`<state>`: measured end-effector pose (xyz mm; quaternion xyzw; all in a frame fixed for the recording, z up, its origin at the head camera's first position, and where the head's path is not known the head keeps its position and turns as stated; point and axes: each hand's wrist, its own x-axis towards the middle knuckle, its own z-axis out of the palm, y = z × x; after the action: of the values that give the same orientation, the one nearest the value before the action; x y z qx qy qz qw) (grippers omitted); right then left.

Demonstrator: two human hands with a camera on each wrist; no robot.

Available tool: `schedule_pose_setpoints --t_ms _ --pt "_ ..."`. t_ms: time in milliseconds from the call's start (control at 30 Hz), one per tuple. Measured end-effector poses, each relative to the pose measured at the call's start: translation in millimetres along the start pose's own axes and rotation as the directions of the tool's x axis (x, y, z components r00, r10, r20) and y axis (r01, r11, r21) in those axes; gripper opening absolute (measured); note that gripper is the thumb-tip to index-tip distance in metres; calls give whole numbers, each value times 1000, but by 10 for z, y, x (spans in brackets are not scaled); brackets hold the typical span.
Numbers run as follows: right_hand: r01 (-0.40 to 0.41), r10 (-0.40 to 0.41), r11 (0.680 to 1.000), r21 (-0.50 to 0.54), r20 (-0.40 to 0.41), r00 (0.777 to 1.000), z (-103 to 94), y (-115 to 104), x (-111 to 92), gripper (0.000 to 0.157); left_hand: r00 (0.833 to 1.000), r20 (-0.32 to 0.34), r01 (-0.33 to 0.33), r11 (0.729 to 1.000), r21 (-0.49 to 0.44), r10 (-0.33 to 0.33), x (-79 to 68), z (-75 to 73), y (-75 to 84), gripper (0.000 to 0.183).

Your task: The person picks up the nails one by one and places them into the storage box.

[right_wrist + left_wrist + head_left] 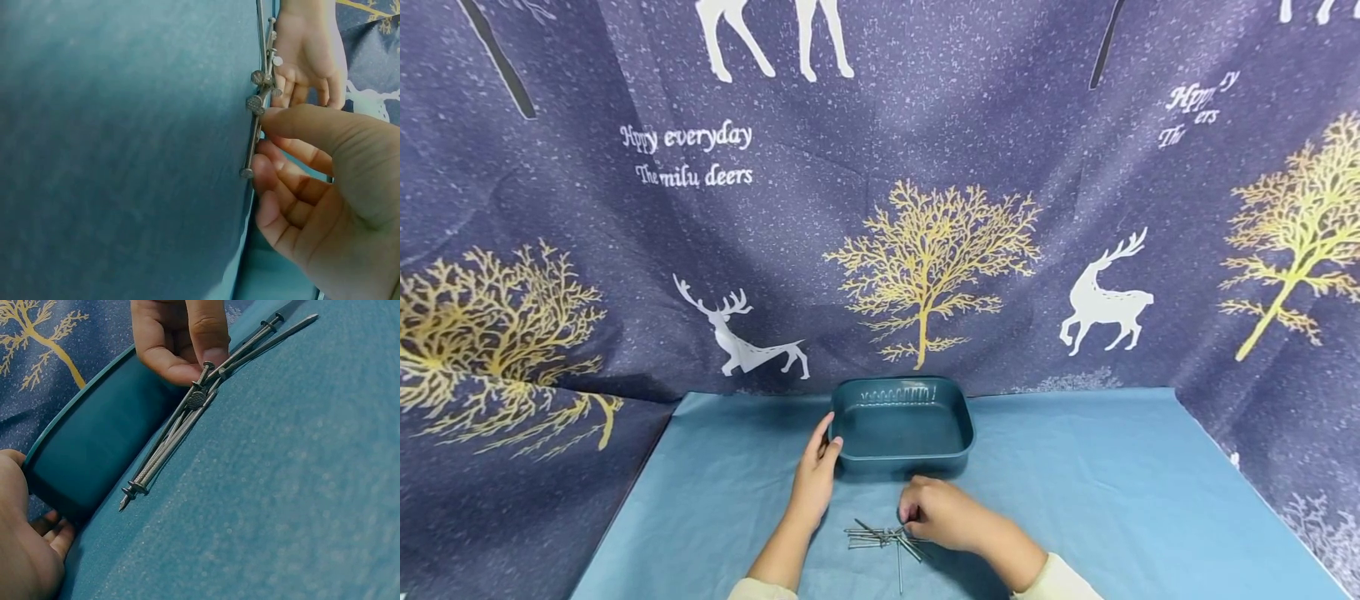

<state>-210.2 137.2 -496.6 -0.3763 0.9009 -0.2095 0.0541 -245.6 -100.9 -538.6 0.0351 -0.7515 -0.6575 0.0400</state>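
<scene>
A pile of long steel nails (872,537) lies on the blue cloth in front of a dark teal rectangular tray (901,460). My right hand (943,512) is at the pile's right end, thumb and forefinger pinching a nail among the others. In the right wrist view, its thumb (294,122) presses close by the flat nail heads (255,105), while the other fingers curl below. My left hand (816,475) holds the tray's left front corner, thumb near the rim. Low on the tray's wall (94,444), the left fingertips (59,537) bend in at its base.
Blue cloth (1112,500) covers the table around the tray and nails. Behind the tray rises a dark blue curtain (880,275) printed with deer and golden trees, close to the tray's back rim.
</scene>
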Motion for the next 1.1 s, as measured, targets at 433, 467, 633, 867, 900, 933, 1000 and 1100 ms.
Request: schedule_pose_setpoints --t_ms 433,467,633,867,900,933,1000,1100 --pt "98 -97 993 -70 24 995 -72 -52 -8 18 1000 -2 -2 1000 -10 2 -3 1 0 50" --pt "98 -97 993 -72 27 995 -74 -54 -9 18 1000 -2 -2 1000 -10 2 -3 1 0 50" --pt "93 -91 993 -70 35 995 -84 -63 -13 19 1000 -1 2 1000 -23 -2 -10 5 -2 50" --pt "89 -87 994 -63 34 996 -60 -42 -15 19 1000 -6 -6 1000 -17 6 -2 7 -18 51" --pt "88 -86 994 -62 34 996 -57 -41 -15 19 1000 -9 0 1000 -21 0 -2 6 -19 50" --pt "88 -86 994 -62 33 996 -55 -41 -16 19 1000 -9 -2 1000 -21 2 -2 4 -20 50" --pt "81 -79 995 -57 34 996 -57 -44 -18 19 1000 -5 -10 1000 -17 10 -4 0 -17 51" --pt "73 -72 996 -45 38 997 -66 -49 -18 18 1000 -2 -6 1000 -20 6 -1 -3 -7 50"
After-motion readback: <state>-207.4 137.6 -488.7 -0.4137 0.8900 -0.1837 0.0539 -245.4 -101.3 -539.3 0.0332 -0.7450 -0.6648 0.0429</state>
